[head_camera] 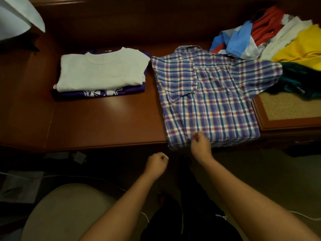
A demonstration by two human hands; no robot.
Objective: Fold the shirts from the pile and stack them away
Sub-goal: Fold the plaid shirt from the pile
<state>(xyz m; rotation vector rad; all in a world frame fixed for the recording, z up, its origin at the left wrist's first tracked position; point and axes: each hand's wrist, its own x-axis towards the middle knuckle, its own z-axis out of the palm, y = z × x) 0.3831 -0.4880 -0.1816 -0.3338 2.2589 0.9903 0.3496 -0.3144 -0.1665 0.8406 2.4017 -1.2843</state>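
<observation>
A blue, red and white plaid shirt (210, 98) lies flat on the wooden table (104, 122), its left side folded inward and its right sleeve spread out toward the pile. My right hand (199, 145) rests at the shirt's near hem, fingers curled and pinching the cloth at the table edge. My left hand (157, 162) hangs below the table edge as a loose fist, holding nothing. To the left sits a stack of folded shirts: a white one (102, 70) on a purple printed one (99, 93). The unfolded pile (278, 40) lies at the back right.
The pile holds red, blue, white, yellow and dark green garments, partly over a woven mat with a wooden frame (284, 108). A white cloth (17, 16) hangs at the top left. A pale round stool (66, 213) and cables lie on the dark floor below.
</observation>
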